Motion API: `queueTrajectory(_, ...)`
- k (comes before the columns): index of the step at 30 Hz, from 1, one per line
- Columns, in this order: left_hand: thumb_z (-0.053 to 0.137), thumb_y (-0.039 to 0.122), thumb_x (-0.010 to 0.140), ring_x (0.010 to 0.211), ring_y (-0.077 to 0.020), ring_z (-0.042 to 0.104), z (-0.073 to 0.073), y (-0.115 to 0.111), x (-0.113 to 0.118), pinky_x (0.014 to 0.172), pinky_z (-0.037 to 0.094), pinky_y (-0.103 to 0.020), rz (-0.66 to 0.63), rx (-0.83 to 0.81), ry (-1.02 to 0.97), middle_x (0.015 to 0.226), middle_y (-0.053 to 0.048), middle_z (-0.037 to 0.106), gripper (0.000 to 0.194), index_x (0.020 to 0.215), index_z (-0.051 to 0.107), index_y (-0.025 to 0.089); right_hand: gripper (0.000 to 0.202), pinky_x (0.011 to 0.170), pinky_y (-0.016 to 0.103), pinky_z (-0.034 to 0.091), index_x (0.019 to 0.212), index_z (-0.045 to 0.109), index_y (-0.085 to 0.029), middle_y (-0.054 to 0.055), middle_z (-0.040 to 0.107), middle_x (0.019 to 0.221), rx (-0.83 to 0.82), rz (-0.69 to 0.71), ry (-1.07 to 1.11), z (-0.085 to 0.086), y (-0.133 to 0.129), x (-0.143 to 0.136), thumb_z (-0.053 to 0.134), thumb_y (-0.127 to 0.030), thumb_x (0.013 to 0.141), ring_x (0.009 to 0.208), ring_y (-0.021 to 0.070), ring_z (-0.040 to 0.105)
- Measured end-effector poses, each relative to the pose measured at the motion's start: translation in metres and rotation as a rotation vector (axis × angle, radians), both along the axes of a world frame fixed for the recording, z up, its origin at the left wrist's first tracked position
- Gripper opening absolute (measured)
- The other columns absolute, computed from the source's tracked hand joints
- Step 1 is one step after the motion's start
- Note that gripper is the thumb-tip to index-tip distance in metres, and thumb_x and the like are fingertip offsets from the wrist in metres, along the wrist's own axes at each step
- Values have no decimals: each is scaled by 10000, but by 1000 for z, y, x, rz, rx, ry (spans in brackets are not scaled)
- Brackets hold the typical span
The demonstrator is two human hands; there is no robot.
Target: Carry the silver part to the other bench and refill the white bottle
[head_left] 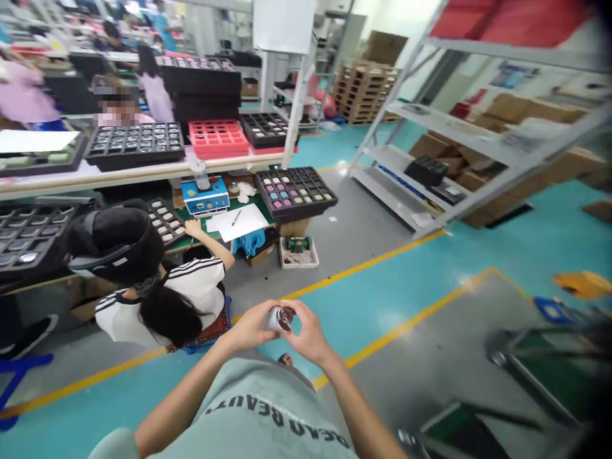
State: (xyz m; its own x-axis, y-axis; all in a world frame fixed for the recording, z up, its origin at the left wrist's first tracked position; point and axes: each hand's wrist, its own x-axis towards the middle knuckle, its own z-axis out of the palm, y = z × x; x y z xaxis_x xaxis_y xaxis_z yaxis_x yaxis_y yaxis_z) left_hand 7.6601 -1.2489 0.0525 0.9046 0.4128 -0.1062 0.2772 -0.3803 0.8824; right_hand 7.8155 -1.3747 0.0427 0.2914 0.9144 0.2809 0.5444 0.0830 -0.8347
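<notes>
In front of my body I hold a small pale cylinder with a shiny silver rim and a dark brown end (pixel 283 318); its exact kind cannot be made out. My left hand (pixel 259 322) is wrapped round its pale side. Thumb and fingers of my right hand (pixel 306 328) close on the dark end from the right. Fingertips of both hands meet above it. Part of its body is hidden behind my left fingers.
A co-worker in a white shirt (pixel 191 290) sits at the bench to my left. Foam trays (pixel 299 194), a blue machine (pixel 205 197) and paper (pixel 239 223) lie on the benches. A metal shelf rack (pixel 396 204) stands right; dark carts (pixel 540 363) stand nearer.
</notes>
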Motion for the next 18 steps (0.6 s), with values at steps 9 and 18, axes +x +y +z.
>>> queueTrajectory(9,726,289,788,1147,-236,617,-12,69,82,1031,471,-365,344,-113,-72,1282,-85,641,542,1298,567,196,561,1090,462,520,1365,591,-205,136,643,1330,-136,323,0,-5,118,114,712,-276,822,1240,277,614)
queueTrajectory(18,711,287,766,1157,-267,625,-16,221,189,1019,487,-393,279,-89,-109,1318,-121,634,548,1284,564,185,481,1012,431,569,1274,651,-202,123,700,1250,-164,-8,26,-9,248,198,739,-357,827,1126,270,683)
